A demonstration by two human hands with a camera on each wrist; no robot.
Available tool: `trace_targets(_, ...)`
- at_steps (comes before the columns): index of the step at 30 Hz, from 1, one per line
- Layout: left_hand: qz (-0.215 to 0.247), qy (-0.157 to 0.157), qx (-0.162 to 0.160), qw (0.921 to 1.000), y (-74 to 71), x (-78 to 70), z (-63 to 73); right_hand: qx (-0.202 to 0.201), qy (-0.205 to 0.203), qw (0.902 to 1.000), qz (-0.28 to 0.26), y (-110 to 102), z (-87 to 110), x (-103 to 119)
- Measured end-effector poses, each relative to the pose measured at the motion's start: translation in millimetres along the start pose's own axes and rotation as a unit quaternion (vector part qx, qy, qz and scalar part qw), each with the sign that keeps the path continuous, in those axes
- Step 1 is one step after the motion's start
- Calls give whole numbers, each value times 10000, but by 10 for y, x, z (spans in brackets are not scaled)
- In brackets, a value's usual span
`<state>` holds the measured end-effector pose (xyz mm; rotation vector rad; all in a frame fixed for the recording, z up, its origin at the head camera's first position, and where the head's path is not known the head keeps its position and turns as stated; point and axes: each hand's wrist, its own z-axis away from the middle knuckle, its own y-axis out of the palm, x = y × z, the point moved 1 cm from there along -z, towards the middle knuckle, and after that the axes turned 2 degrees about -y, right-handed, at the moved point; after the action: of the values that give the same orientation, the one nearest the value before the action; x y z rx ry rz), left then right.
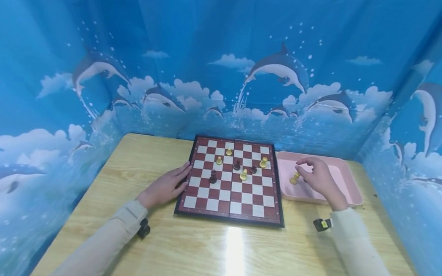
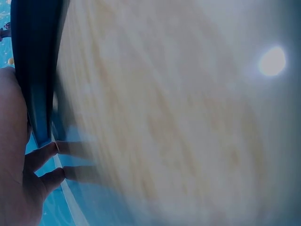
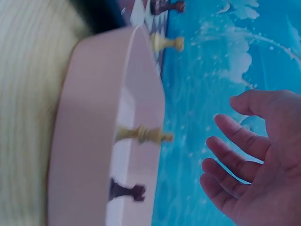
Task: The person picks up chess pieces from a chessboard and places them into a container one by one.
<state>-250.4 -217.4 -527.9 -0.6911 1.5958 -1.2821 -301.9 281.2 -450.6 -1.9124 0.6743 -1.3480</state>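
A red-and-white chessboard point(image 1: 225, 195) with a black rim lies on the table. My left hand point(image 1: 166, 184) rests against its left edge, fingers extended; the left wrist view shows the fingertips beside the dark board side point(image 2: 35, 70). To the board's right is a pink tray point(image 1: 342, 173). Above the tray hovers my right hand point(image 1: 317, 175), its fingers loosely bent, thumb apart, holding nothing. A cream king point(image 3: 145, 134) stands upright in the tray close to those fingers. Near it stands a dark rook point(image 3: 127, 190), which the hand hides in the head view.
Several chess pieces stand on the board, among them a cream pawn point(image 1: 219, 160), a dark piece point(image 1: 213, 177) and a crowned cream piece point(image 1: 263, 162) near the right edge. The wooden table point(image 1: 183, 249) meets a blue dolphin-print curtain point(image 1: 211, 48) at the back and sides.
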Motion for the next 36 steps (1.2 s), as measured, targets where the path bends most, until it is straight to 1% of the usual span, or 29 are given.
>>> trace_targets(3,-12,-53,42,10000,-1,-5,1,68,-76,9999,-18,24,-27,116)
trace_targets(8,18,-80,40,10000,-11,4,2,326,14,9993,-206,76,-74,300)
trace_targets(13,16,-90,-3,10000,-41,8,12,398,-38,9984,-411,204,-181,420)
trace_targets(15,14,-99,-37,9999,-50,5,16,411,-50,9982,-428,275,-239,439)
trace_targets(18,44,-11,-58,10000,-47,-6,16,519,41,9979,-374,372,-305,442)
trace_targets(22,55,102,-70,9999,-4,-11,-3,683,199,9969,-326,462,-352,438)
trace_targets(23,57,103,-87,9999,7,-10,-10,718,183,9968,-314,480,-365,437)
trace_targets(27,45,47,-126,9999,29,0,-22,835,241,9955,-377,547,-401,435)
trace_targets(30,35,-27,-53,10000,24,3,-19,886,300,9947,-418,590,-421,439)
trace_targets(36,55,-91,15,9999,16,3,-15,939,274,9948,-275,656,-470,425)
